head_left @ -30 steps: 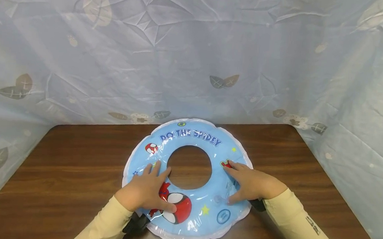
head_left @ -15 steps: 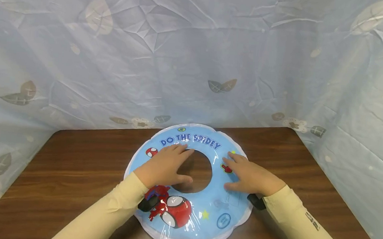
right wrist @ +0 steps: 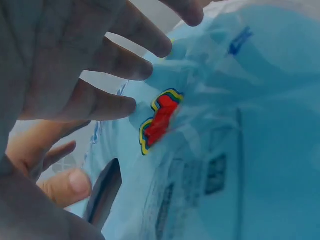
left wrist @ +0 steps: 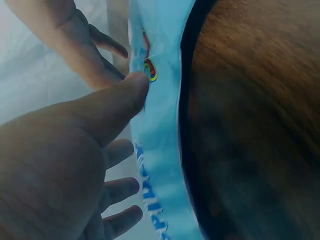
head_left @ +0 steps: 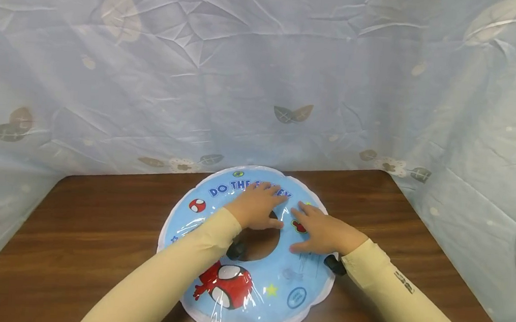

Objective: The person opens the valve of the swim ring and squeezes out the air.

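Note:
A light-blue inflatable swim ring [head_left: 271,309] with a white edge, red cartoon figures and blue lettering lies flat on the table. My left hand [head_left: 257,206] is over the far part of its hole and the lettering, fingers spread and holding nothing. In the left wrist view that hand's thumb and fingers [left wrist: 122,190] stand apart beside the ring's surface [left wrist: 162,110]. On the right side of the ring is my right hand [head_left: 324,231], fingers extended. The right wrist view has its fingertips [right wrist: 162,47] at the ring near a red printed mark [right wrist: 162,117].
The dark wooden table [head_left: 98,235] reaches back to a pale blue-grey curtain [head_left: 227,80] with leaf prints, which also hangs at both sides. Black wrist cameras [head_left: 335,264] sit under the wrists.
My left hand has moved from the ring's near left part, across the hole, to the far right near the lettering. My right hand stays on the right side, slightly farther forward.

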The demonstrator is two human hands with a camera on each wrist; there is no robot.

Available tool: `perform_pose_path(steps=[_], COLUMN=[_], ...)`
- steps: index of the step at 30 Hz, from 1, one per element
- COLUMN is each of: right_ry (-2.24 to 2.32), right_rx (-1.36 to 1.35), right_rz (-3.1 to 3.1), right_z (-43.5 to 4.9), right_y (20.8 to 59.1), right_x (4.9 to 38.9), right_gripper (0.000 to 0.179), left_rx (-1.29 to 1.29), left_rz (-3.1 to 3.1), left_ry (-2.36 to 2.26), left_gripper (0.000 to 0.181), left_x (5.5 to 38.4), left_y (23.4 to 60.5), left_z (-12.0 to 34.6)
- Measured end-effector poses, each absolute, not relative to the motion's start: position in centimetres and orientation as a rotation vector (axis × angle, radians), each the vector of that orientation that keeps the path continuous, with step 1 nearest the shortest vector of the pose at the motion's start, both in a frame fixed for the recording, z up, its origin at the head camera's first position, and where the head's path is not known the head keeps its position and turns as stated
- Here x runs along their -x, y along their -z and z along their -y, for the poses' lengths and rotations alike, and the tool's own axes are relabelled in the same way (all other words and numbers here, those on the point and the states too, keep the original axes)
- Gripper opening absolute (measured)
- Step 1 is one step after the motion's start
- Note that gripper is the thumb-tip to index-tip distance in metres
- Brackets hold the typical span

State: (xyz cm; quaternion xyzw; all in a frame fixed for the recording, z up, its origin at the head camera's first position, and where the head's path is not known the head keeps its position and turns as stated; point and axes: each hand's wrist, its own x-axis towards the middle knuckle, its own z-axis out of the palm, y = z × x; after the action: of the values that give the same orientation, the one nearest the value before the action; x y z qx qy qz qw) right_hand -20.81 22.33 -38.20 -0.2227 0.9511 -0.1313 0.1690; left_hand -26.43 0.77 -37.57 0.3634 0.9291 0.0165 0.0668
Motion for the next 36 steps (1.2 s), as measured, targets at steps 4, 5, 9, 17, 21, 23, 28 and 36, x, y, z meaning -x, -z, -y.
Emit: perform_pose_path(steps=[4, 5, 9, 17, 21, 23, 28, 36], right_ry=[0.377, 0.376, 0.365, 0.37, 0.382, 0.388, 0.409, 0.407], right_rx=[0.587, 0.583, 0.572, 0.557, 0.522, 0.503, 0.495, 0.498], right_rz=[-2.659, -2.651, -2.631, -2.621, -2.606, -2.602, -2.604, -2.629], right_z=[-22.1, -22.1, -22.3, -22.7, -22.7, -22.8, -23.0, -23.1], right_y=[38.5, 38.5, 38.8, 39.0, 38.9, 39.0, 39.0, 38.9], right_x=[20.7, 20.7, 20.5, 20.6, 20.8, 20.9, 21.0, 21.1], right_gripper=[0.094, 0.094, 0.093, 0.093, 0.094, 0.094, 0.095, 0.095], left_rx=[-1.071, -1.07, -1.052, -0.925, -0.863, -0.823, -0.759, -0.782], left_rz=[-2.787, -2.782, -2.76, -2.776, -2.767, -2.777, -2.807, -2.911], left_ry=[0.007, 0.019, 0.043, -0.008, -0.057, -0.079, -0.129, -0.074], left_gripper=[0.071, 0.071, 0.072, 0.076, 0.078, 0.079, 0.073, 0.053], left_x=[26.8, 26.8, 27.0, 27.8, 28.0, 28.0, 28.2, 28.4], left_y=[38.2, 38.4, 38.5, 38.8, 38.8, 38.8, 38.8, 38.6], left_z=[-1.9, -2.1, -2.5, -1.4, -0.5, -0.1, 1.1, 3.3])
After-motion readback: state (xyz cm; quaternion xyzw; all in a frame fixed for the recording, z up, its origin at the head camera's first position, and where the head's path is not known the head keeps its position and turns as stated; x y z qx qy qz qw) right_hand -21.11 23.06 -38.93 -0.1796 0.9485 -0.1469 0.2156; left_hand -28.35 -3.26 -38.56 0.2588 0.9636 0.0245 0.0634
